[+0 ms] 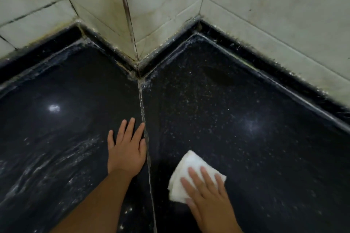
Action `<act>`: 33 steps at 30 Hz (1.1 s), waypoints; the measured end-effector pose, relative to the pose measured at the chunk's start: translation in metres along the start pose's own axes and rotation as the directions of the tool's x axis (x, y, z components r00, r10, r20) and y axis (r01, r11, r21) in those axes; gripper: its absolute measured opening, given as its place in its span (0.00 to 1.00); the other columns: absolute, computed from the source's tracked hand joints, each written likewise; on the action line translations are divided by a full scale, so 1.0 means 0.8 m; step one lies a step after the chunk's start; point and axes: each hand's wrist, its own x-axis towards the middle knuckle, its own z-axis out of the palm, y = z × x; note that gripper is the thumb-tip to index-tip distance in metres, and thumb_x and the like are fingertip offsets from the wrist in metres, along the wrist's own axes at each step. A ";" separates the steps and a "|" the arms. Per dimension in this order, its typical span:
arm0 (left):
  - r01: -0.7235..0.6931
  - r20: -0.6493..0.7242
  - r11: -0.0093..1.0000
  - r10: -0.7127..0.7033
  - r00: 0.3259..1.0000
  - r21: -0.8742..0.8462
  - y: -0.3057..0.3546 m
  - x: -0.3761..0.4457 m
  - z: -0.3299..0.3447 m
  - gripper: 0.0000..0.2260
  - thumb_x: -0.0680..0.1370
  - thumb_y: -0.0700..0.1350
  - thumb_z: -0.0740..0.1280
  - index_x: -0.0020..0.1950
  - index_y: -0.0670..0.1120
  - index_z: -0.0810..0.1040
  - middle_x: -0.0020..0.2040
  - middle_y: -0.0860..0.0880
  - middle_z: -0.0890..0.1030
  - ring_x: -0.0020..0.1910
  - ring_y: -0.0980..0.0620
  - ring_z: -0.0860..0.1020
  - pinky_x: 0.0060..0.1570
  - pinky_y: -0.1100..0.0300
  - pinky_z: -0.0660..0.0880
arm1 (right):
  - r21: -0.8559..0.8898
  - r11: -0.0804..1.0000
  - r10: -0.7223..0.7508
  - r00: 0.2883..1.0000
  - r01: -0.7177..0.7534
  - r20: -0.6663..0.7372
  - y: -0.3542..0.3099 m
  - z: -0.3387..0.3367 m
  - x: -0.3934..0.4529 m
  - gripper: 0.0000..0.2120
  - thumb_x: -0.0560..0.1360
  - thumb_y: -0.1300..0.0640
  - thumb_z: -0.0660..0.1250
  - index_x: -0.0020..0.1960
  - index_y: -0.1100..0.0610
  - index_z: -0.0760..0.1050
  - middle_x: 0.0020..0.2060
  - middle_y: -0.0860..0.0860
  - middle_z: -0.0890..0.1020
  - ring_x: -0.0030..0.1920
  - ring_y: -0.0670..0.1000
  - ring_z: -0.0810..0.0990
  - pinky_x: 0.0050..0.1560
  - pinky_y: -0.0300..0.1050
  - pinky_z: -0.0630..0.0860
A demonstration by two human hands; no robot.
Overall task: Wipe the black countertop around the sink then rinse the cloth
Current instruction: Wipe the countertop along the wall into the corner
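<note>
A folded white cloth (187,168) lies on the black countertop (246,138), right of a grouted seam. My right hand (206,193) presses flat on the cloth with straight fingers spread over its near half. My left hand (126,149) rests flat on the counter just left of the seam, fingers straight and pointing toward the wall corner. White soapy streaks cover the left slab (56,161); the right slab carries fine specks. The sink is out of view.
A tiled wall column juts toward me, its metal-trimmed corner (130,24) meeting the counter at the seam's far end. A low black upstand (274,66) with grimy sealant runs along the wall base on both sides.
</note>
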 end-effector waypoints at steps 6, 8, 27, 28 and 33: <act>0.012 0.072 1.000 -0.013 0.997 0.014 0.003 0.001 -0.007 0.22 0.81 0.51 0.43 0.75 0.52 0.51 0.77 0.50 0.48 0.75 0.52 0.42 0.71 0.48 0.37 | 0.169 0.745 0.648 0.760 -0.645 0.048 0.114 -0.061 0.055 0.28 0.79 0.42 0.34 0.76 0.50 0.52 0.76 0.53 0.50 0.75 0.58 0.48 0.70 0.62 0.50; 0.017 0.079 1.000 -0.019 0.997 0.025 0.002 -0.001 -0.006 0.21 0.81 0.50 0.45 0.75 0.52 0.51 0.77 0.50 0.47 0.75 0.51 0.42 0.71 0.47 0.38 | 0.233 0.657 0.724 0.686 -0.717 0.068 0.149 -0.088 0.119 0.23 0.82 0.47 0.41 0.76 0.48 0.45 0.76 0.50 0.44 0.75 0.56 0.41 0.71 0.59 0.42; -0.006 0.105 1.000 0.004 0.994 0.017 0.003 -0.004 -0.013 0.22 0.81 0.50 0.46 0.76 0.52 0.49 0.77 0.50 0.46 0.75 0.50 0.41 0.71 0.46 0.39 | 0.033 0.948 0.312 0.945 -0.316 0.099 -0.014 -0.003 -0.062 0.24 0.81 0.44 0.36 0.70 0.46 0.61 0.76 0.43 0.45 0.76 0.51 0.47 0.71 0.48 0.45; -0.012 0.102 1.000 0.010 0.995 0.020 0.001 -0.004 -0.013 0.22 0.81 0.50 0.46 0.76 0.52 0.49 0.77 0.50 0.45 0.75 0.50 0.41 0.71 0.46 0.39 | 0.021 0.919 0.390 0.917 -0.393 0.088 0.001 -0.012 -0.054 0.28 0.79 0.41 0.33 0.72 0.48 0.58 0.75 0.42 0.39 0.76 0.51 0.46 0.71 0.49 0.46; -0.027 0.080 0.999 0.024 0.996 0.040 -0.001 -0.004 -0.011 0.22 0.82 0.50 0.45 0.76 0.52 0.48 0.77 0.50 0.45 0.75 0.50 0.41 0.71 0.46 0.40 | 0.153 0.798 0.558 0.811 -0.582 0.175 0.030 -0.062 0.092 0.25 0.80 0.42 0.38 0.75 0.44 0.39 0.75 0.47 0.36 0.74 0.55 0.34 0.71 0.60 0.37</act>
